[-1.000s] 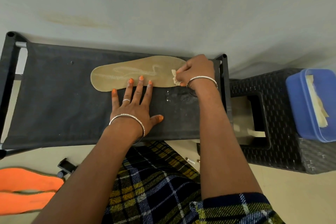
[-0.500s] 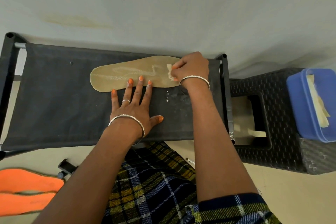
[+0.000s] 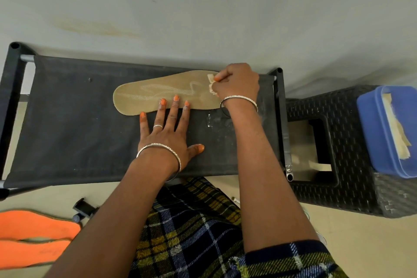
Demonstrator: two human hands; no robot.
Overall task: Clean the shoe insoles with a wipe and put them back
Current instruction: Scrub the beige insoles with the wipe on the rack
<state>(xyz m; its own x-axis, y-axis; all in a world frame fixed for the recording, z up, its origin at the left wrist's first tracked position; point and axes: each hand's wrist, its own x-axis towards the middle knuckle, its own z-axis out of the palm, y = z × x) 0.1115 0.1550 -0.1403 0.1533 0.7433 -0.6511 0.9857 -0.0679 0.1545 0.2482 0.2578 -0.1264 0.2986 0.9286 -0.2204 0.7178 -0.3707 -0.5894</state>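
Observation:
A tan insole lies flat on the dark fabric rack top, with pale wet streaks along its middle. My left hand lies flat with straight fingers, its fingertips pressing the insole's near edge. My right hand grips a small crumpled pale wipe and presses it on the insole's right end, covering that end. Two orange insoles lie on the floor at the lower left.
A dark woven stool stands to the right of the rack, with a blue box of pale wipes on it. A small black object sits on the floor by the orange insoles. A wall runs behind the rack.
My right hand has moved with the wipe from the insole's near right edge up to its far right edge. My left hand has stayed in place.

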